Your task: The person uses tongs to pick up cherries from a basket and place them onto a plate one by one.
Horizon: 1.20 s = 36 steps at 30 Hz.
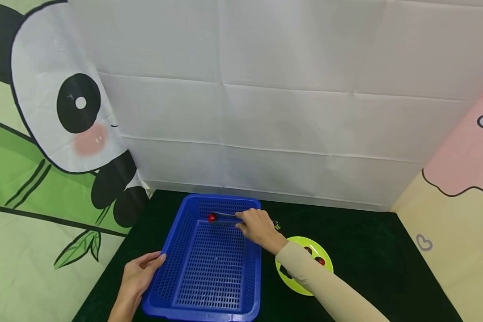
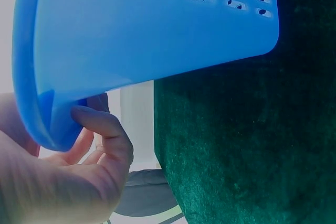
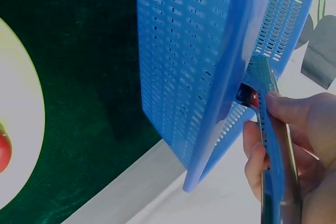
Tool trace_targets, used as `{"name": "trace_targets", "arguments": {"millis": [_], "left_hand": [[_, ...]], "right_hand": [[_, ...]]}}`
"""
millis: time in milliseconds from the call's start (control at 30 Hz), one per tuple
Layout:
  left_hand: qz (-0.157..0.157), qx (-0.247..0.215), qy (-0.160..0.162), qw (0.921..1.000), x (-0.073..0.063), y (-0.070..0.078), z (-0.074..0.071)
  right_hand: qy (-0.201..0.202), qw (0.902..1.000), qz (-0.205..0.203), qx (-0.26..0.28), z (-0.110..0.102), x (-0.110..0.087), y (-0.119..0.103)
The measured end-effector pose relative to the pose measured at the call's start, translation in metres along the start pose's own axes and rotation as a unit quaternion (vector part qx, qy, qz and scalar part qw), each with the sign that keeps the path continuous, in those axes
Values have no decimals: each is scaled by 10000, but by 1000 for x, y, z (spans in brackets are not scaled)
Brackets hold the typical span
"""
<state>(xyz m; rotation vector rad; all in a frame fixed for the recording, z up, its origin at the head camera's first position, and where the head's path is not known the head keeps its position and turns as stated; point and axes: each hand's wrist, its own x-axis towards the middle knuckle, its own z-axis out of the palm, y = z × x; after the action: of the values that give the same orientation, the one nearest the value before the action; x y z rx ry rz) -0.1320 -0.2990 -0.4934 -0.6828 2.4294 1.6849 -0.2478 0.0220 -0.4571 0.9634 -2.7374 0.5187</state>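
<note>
My left hand (image 1: 138,273) grips the left rim of a blue perforated plastic basket (image 1: 209,273), thumb and fingers curled about the edge in the left wrist view. With my right hand (image 1: 259,227) I hold metal tongs (image 3: 281,150) over the far part of the basket. Between the tong tips sits a small round red fruit (image 1: 212,217), inside the basket's outline in the head view. Right of the basket, partly under my right forearm, lies a yellow-green plate (image 1: 302,241). It bears a red round piece (image 1: 320,260) and some dark ones.
Dark green cloth (image 1: 370,259) covers the table, and the basket and plate stand on it. A white sheet wall (image 1: 285,116) rises behind the far table edge. Printed curtains with a panda (image 1: 56,129) and a pink figure (image 1: 467,156) hang at the sides.
</note>
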Motion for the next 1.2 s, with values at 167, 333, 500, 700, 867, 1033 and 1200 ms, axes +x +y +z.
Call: {"name": "trace_targets", "arguments": {"millis": [167, 333, 500, 700, 867, 1033, 1200], "left_hand": [[-5, 85, 7, 10000, 0, 0, -1], [-26, 167, -5, 9999, 1, -1, -3], [-50, 154, -30, 9999, 1, -1, -2], [-74, 127, -57, 9999, 1, -1, -2], [-55, 105, -68, 9999, 1, -1, -2], [-91, 89, -90, 9999, 1, -1, -1], [-102, 107, -61, 9999, 0, 0, -1]], "right_hand": [[191, 9998, -102, 42, -1, -9, 5], [271, 9993, -165, 209, -3, -16, 8], [436, 9982, -202, 366, -6, -24, 11], [569, 9966, -188, 566, -10, -35, 14], [696, 9952, -89, 679, -14, -47, 19], [783, 9931, 41, 868, -19, -59, 24], [903, 9892, 127, 1145, -24, -70, 29]]}}
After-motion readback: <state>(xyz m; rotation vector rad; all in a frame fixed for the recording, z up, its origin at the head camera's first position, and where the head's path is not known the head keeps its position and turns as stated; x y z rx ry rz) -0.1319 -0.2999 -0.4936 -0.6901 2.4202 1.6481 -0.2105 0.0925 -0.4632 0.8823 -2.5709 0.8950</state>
